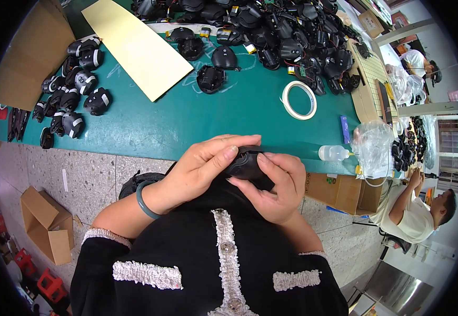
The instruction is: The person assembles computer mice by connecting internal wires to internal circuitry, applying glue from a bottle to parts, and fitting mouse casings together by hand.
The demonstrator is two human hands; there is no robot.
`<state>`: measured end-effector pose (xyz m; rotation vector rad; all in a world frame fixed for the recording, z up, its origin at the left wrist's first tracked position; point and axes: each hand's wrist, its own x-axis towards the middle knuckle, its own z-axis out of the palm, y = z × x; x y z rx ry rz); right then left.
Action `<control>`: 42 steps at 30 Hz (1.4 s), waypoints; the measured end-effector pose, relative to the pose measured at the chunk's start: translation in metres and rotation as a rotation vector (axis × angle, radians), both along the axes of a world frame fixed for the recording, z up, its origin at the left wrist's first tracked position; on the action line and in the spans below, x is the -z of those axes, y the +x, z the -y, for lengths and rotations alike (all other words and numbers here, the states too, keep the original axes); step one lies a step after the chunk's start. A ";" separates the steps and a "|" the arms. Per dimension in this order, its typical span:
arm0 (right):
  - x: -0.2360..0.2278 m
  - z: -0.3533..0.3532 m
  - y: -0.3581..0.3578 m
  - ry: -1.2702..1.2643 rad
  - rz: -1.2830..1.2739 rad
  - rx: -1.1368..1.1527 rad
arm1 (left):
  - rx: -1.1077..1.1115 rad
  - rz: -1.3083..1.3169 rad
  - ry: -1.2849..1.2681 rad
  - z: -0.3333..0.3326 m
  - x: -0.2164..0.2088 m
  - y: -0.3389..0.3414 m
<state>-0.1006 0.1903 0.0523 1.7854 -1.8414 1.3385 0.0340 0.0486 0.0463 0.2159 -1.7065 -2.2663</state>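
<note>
Head view: left hand (200, 164) and right hand (280, 184) both grip one black plastic housing (243, 166) by the near edge of the green table (155, 126). Judged best: brace the body, press evenly with thumbs, avoid twisting. Cardboard box (50, 229) on floor open, contents unclear; translucent bottle (333, 153), fill level unreadable.

Casing (244, 166) between left hand (201, 162) and right hand (278, 187), table (150, 125) beyond, tape roll (285, 103) on table
</note>
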 end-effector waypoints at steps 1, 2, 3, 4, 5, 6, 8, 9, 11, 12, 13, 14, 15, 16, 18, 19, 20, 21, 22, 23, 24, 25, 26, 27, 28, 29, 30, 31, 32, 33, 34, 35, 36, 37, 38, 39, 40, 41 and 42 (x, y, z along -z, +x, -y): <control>0.000 0.000 0.000 0.001 0.000 -0.001 | -0.019 -0.002 -0.049 0.000 0.000 0.000; 0.000 0.000 0.001 0.008 0.002 0.009 | -0.018 -0.001 -0.048 0.001 -0.001 0.001; 0.000 0.000 0.001 0.015 0.003 0.020 | -0.031 0.005 -0.146 0.003 -0.004 0.001; -0.001 0.001 0.002 0.016 0.004 0.021 | -0.043 0.011 -0.243 0.004 -0.005 0.001; -0.002 0.002 0.005 0.010 0.032 0.046 | -0.043 0.011 -0.243 0.003 -0.004 0.001; -0.003 0.002 0.006 0.004 0.060 0.072 | -0.064 -0.029 -0.296 0.002 -0.003 0.001; -0.002 0.001 0.006 0.001 0.058 0.061 | -0.082 -0.069 -0.350 0.000 -0.004 0.001; -0.001 0.001 0.006 -0.003 0.056 0.051 | -0.073 -0.052 -0.356 -0.001 -0.005 0.000; 0.002 0.000 0.007 -0.013 0.029 0.050 | -0.066 -0.040 -0.298 -0.004 -0.004 0.000; 0.003 0.001 0.007 -0.021 0.002 0.046 | -0.062 -0.041 -0.300 -0.004 -0.003 0.000; 0.003 0.001 0.007 -0.023 0.002 0.051 | -0.063 -0.052 -0.264 -0.004 -0.002 0.000; 0.003 0.001 0.008 -0.027 0.000 0.048 | -0.064 -0.060 -0.229 -0.005 -0.002 0.001; 0.003 0.001 0.008 -0.031 -0.002 0.045 | -0.058 -0.060 -0.231 -0.006 -0.002 0.001; 0.003 0.001 0.009 -0.034 -0.001 0.052 | -0.049 -0.088 -0.155 -0.008 -0.001 0.002; -0.001 0.003 0.009 -0.052 0.080 0.067 | -0.031 -0.115 -0.082 -0.009 0.000 0.002; -0.003 0.004 0.007 -0.074 0.128 0.046 | -0.021 -0.151 -0.012 -0.010 0.002 0.002; -0.002 0.002 0.003 -0.078 0.129 0.050 | -0.015 -0.186 0.059 -0.010 0.004 0.003; -0.001 -0.001 -0.001 -0.056 0.197 -0.022 | 0.005 -0.238 0.106 -0.009 0.006 0.002; 0.002 -0.003 -0.004 -0.035 0.265 -0.095 | 0.008 -0.236 0.102 -0.010 0.006 0.002; 0.006 -0.006 -0.005 -0.013 0.286 -0.114 | 0.012 -0.236 0.126 -0.011 0.006 0.002; 0.006 -0.005 -0.005 -0.018 0.287 -0.108 | 0.015 -0.235 0.151 -0.012 0.006 0.001; 0.005 -0.004 -0.005 -0.024 0.303 -0.136 | 0.021 -0.233 0.148 -0.011 0.006 0.001; 0.004 -0.004 -0.005 -0.027 0.319 -0.166 | 0.012 -0.234 0.094 -0.009 0.007 0.001; 0.003 -0.004 -0.005 -0.030 0.320 -0.162 | 0.002 -0.235 0.040 -0.009 0.007 0.000; 0.001 -0.004 -0.005 -0.004 0.344 -0.158 | 0.006 -0.235 0.039 -0.009 0.007 0.000; 0.000 -0.004 -0.005 0.022 0.368 -0.156 | 0.001 -0.227 0.032 -0.009 0.006 -0.001; -0.003 -0.003 -0.006 0.018 0.368 -0.154 | -0.005 -0.221 0.024 -0.009 0.006 -0.001; -0.007 -0.001 -0.006 0.051 0.380 -0.146 | -0.001 -0.221 0.021 -0.009 0.006 -0.001; -0.008 -0.001 -0.007 0.084 0.392 -0.139 | -0.010 -0.213 0.011 -0.008 0.008 -0.001; -0.009 0.000 -0.007 0.080 0.391 -0.138 | -0.019 -0.205 0.000 -0.008 0.008 -0.001; -0.008 0.000 -0.008 0.082 0.377 -0.149 | -0.017 -0.207 -0.004 -0.007 0.007 -0.002; -0.008 0.001 -0.008 0.083 0.365 -0.161 | -0.025 -0.238 -0.044 -0.006 0.005 -0.002; -0.008 0.002 -0.008 0.077 0.364 -0.161 | -0.033 -0.270 -0.084 -0.006 0.004 -0.002; -0.009 0.003 -0.007 0.074 0.357 -0.160 | -0.031 -0.271 -0.090 -0.006 0.004 -0.002; -0.009 0.005 -0.007 0.070 0.349 -0.159 | -0.069 -0.248 -0.064 -0.007 0.005 -0.002; -0.009 0.007 -0.006 0.062 0.347 -0.161 | -0.107 -0.225 -0.038 -0.007 0.005 -0.002; -0.008 0.009 -0.005 0.068 0.387 -0.158 | -0.107 -0.226 -0.046 -0.007 0.004 -0.002; -0.007 0.009 -0.004 0.075 0.427 -0.155 | -0.129 -0.218 -0.044 -0.007 0.004 -0.003; -0.005 0.010 -0.003 0.071 0.425 -0.158 | -0.150 -0.210 -0.042 -0.007 0.004 -0.003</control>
